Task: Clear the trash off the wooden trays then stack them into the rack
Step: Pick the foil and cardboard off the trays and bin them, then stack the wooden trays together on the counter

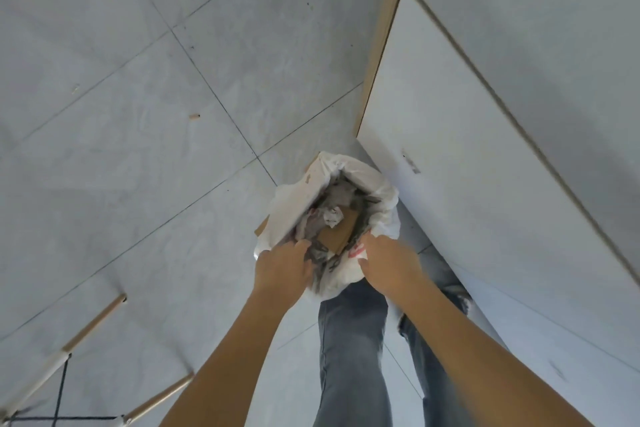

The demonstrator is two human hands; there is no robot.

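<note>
A white plastic trash bag (294,198) stands open on the tiled floor beside a white cabinet. Inside it lie crumpled grey paper (332,215) and a piece of brown cardboard (341,236). My left hand (282,270) grips the bag's near left rim. My right hand (388,262) grips the near right rim, by a red mark on the plastic. Both hands hold the mouth of the bag apart. No wooden tray and no rack are in view.
A white cabinet (460,156) with wood-coloured edging rises at the right, close to the bag. Wooden chair legs (93,322) with a black brace stand at the lower left. Small scraps (194,116) lie on the grey floor tiles. My jeans-clad legs (353,340) are below the bag.
</note>
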